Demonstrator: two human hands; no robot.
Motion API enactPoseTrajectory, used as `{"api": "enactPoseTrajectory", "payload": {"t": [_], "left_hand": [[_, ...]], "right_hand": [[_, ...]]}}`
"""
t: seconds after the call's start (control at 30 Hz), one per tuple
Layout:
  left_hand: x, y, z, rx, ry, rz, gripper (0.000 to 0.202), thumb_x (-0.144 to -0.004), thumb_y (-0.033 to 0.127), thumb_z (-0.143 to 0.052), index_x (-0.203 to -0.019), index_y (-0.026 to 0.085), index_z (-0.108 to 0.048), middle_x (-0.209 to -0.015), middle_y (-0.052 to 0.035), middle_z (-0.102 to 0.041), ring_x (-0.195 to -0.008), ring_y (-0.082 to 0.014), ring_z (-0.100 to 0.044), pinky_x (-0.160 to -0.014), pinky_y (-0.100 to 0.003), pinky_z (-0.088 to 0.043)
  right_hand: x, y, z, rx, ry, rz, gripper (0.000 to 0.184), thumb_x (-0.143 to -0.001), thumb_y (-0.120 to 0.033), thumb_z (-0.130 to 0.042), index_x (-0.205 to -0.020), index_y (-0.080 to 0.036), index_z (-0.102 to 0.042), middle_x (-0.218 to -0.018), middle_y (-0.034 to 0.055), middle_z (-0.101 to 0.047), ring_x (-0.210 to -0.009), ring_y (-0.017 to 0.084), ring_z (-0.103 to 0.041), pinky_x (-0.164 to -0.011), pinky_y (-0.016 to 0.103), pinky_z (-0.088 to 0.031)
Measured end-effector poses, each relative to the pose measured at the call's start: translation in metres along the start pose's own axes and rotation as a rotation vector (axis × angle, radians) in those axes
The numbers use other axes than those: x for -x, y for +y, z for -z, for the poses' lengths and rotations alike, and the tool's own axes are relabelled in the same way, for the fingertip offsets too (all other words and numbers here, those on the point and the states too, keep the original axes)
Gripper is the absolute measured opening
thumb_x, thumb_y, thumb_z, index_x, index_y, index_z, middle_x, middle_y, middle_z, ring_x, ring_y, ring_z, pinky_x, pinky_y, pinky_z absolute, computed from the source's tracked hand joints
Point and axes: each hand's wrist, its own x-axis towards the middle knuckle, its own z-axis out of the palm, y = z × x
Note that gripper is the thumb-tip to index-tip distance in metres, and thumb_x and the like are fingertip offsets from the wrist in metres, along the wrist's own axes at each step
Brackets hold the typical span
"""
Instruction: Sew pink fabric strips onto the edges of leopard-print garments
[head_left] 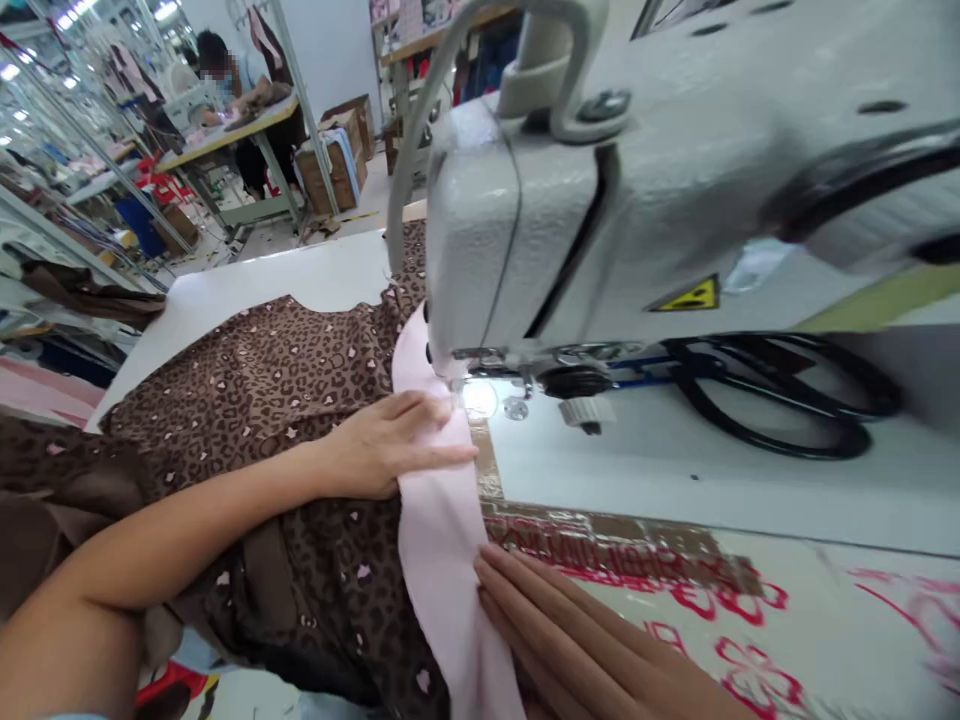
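My left hand [394, 445] lies flat with fingers spread on a pale pink fabric strip [442, 520], close to the sewing machine's [472, 230] lit needle area. Under its palm and wrist spreads brown leopard-print fabric [262, 370] with small pink spots. The pink strip runs along the right side of the print and up beneath the machine head. Lower down, my right hand [570, 630] rests with straight fingers laid side by side, fingertips at the strip's right edge. Its thumb is not clearly visible. The needle tip is lost in the glare.
Black-handled scissors [772, 400] lie behind the needle area on the white table [600, 480]. Brown tape [637, 545] and red drawings mark the tabletop. A co-worker [232, 80] sits at another table [225, 135] at upper left, near cardboard boxes [330, 165].
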Motion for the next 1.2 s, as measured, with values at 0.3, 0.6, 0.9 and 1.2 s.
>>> {"api": "enactPoseTrajectory", "payload": {"t": [0.3, 0.6, 0.9, 1.2], "left_hand": [[-0.005, 0.005, 0.017, -0.151, -0.029, -0.239, 0.027, -0.09, 0.016, -0.039, -0.113, 0.011, -0.053, -0.117, -0.012, -0.056, -0.118, -0.0215, -0.046, -0.101, -0.038, -0.041], [-0.001, 0.016, 0.022, -0.166, -0.048, -0.221, 0.025, -0.092, 0.013, -0.036, -0.109, 0.008, -0.054, -0.115, -0.0134, -0.06, -0.118, -0.021, -0.049, -0.097, -0.037, -0.047], [0.003, 0.034, 0.0, -0.03, 0.081, -0.033, 0.028, -0.09, 0.012, -0.036, -0.111, 0.007, -0.054, -0.114, -0.0178, -0.056, -0.119, -0.0245, -0.046, -0.094, -0.04, -0.049], [-0.007, 0.015, 0.01, -0.142, 0.048, -0.161, 0.026, -0.089, 0.013, -0.042, -0.111, 0.005, -0.054, -0.11, -0.0154, -0.06, -0.114, -0.0246, -0.05, -0.096, -0.04, -0.047]], "right_hand": [[-0.015, 0.005, 0.001, -0.012, 0.036, 0.027, 0.027, -0.082, -0.005, -0.044, -0.1, 0.007, -0.06, -0.111, 0.0261, -0.057, -0.117, 0.035, -0.044, -0.095, 0.049, -0.045], [-0.013, 0.003, -0.003, -0.008, 0.07, 0.048, 0.026, -0.081, -0.004, -0.044, -0.097, 0.007, -0.061, -0.108, 0.0274, -0.058, -0.117, 0.037, -0.043, -0.094, 0.05, -0.045], [-0.015, 0.006, 0.002, -0.003, 0.015, 0.029, 0.029, -0.082, -0.003, -0.043, -0.103, 0.009, -0.059, -0.113, 0.0264, -0.055, -0.115, 0.036, -0.045, -0.098, 0.047, -0.043], [-0.029, 0.025, 0.005, 0.097, 0.021, 0.082, 0.026, -0.081, -0.003, -0.041, -0.093, 0.005, -0.064, -0.107, 0.0245, -0.059, -0.111, 0.033, -0.05, -0.098, 0.044, -0.043]]}}
